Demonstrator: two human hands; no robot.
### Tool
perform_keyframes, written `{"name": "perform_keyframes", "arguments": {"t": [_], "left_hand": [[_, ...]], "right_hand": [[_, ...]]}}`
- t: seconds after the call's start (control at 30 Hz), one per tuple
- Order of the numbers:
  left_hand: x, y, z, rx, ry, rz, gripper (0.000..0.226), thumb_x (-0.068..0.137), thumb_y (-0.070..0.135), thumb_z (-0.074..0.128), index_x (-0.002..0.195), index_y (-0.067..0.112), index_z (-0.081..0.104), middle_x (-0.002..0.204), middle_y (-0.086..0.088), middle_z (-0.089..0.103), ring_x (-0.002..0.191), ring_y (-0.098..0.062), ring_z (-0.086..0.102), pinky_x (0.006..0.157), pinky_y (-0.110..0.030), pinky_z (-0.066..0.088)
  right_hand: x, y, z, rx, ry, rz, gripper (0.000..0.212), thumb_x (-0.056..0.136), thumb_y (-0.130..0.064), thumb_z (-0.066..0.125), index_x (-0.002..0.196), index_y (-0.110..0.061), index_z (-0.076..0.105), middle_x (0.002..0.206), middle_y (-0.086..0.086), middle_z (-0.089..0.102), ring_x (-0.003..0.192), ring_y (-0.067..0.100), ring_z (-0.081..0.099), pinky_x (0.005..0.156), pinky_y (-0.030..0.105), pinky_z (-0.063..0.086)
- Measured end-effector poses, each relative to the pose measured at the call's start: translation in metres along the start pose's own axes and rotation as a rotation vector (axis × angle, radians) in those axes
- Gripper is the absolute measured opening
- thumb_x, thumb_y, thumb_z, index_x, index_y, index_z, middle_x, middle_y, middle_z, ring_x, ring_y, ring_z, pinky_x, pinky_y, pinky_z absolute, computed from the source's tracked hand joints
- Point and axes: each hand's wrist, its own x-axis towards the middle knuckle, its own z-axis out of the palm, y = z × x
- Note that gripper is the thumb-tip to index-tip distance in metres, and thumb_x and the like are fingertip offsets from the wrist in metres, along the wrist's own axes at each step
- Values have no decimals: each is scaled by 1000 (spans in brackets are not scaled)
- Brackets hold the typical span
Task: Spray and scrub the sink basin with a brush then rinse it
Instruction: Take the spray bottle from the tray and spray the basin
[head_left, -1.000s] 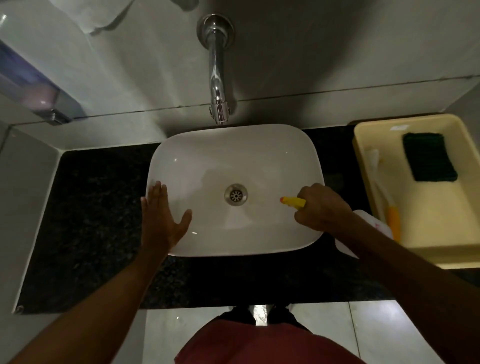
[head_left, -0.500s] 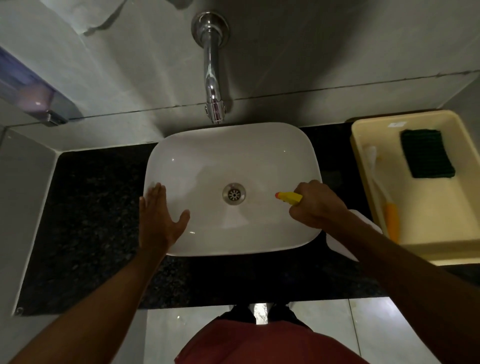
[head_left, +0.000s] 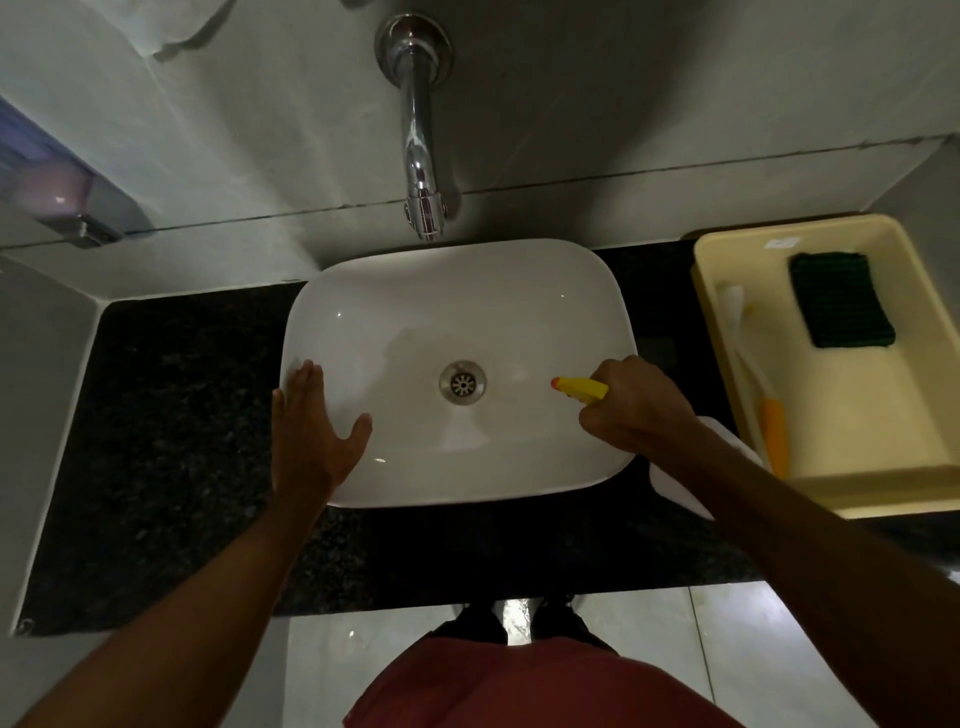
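Note:
A white sink basin (head_left: 457, 301) sits on a dark stone counter, its metal drain (head_left: 462, 383) in the middle. My right hand (head_left: 631, 405) is shut on a spray bottle (head_left: 579, 388) over the basin's right rim; the yellow nozzle points left toward the drain and the white body shows below my wrist. My left hand (head_left: 311, 431) lies flat with fingers spread on the basin's front left rim. A brush (head_left: 753, 364) with a white head and orange handle lies in the yellow tub at the right.
A chrome tap (head_left: 421, 156) juts from the wall above the basin. The yellow tub (head_left: 841, 483) on the counter's right end also holds a dark green scouring pad (head_left: 839, 299). A soap dispenser (head_left: 57, 192) hangs on the left wall. Dark counter (head_left: 182, 415) surrounds the basin.
My right hand and the spray bottle have shifted a little to the left over the basin. My left hand stays flat on the rim.

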Motion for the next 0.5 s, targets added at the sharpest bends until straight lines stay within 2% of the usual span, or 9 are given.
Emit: {"name": "perform_keyframes", "arguments": {"t": [0.1,0.17,0.23,0.37,0.43,0.5], "left_hand": [[0,1,-1,-17,13,-27,93,76,52,49,147,-4,28,156,-23,29,146,-31,22,122,-44,7],[0,2,-1,0,5,-65,95,76,53,47,148,-5,25,158,-24,23,147,-33,19,122,-44,9],[-2,3,0,17,-10,-86,97,76,55,45,148,-6,22,158,-26,18,147,-35,16,122,-44,9],[-2,4,-1,37,-37,-100,99,76,55,44,149,-7,20,158,-27,16,148,-36,14,122,-44,8],[-2,4,-1,33,-33,-92,99,75,55,43,148,-8,21,158,-28,18,147,-37,16,122,-44,9],[-2,4,-1,22,-30,-90,98,75,56,42,147,-9,24,157,-29,20,147,-38,18,122,-44,9]], "right_hand": [[1,0,-1,30,-27,-10,11,72,-18,61,71,-7,64,68,11,61,61,30,57,57,32,47],[0,0,-2,60,-21,36,14,72,-20,63,63,-10,58,63,6,57,60,30,59,58,33,50],[-4,-1,-5,3,9,101,18,72,-31,64,67,-16,54,65,1,53,60,26,56,62,33,53],[-4,3,-7,100,-10,24,16,71,-18,63,57,-16,55,62,5,61,58,28,62,60,37,56],[-5,6,-7,87,-25,24,11,71,-23,61,67,-13,64,69,9,66,64,30,64,63,38,57],[-5,6,-6,-9,-29,53,23,73,-30,59,83,-11,68,81,11,66,73,32,65,70,40,58]]}}
